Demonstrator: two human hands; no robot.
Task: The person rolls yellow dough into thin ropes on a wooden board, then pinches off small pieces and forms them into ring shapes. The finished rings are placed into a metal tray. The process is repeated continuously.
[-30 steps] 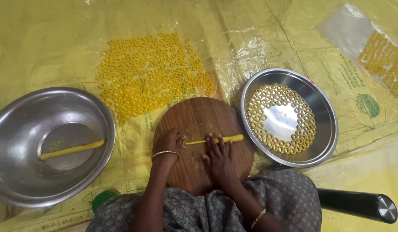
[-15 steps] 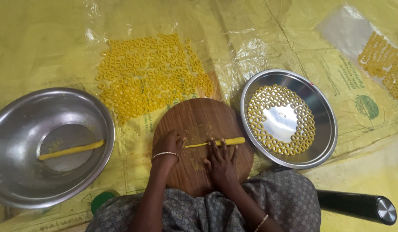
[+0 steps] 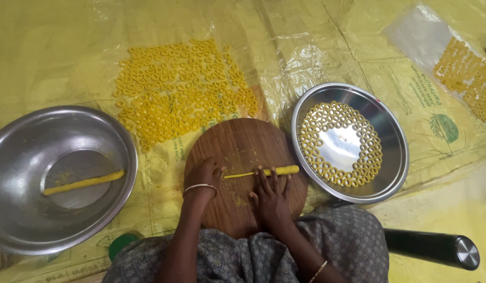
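Fingers (image 3: 271, 181) of right hand (image 3: 271, 196) stretched flat and spread, tips touching the yellow dough rope (image 3: 264, 172). Fingers of left hand (image 3: 203, 175) curled loosely over the rope's thin left end, pinching it as far as can be told. Thin, long, thicker toward the right, lying across the round wooden board (image 3: 243, 141). Right: steel plate (image 3: 389, 131) ringed with dough loops. Left: steel bowl (image 3: 23, 220) holding another dough strip (image 3: 83, 182). Far: more loops on yellow sheet (image 3: 54, 63).
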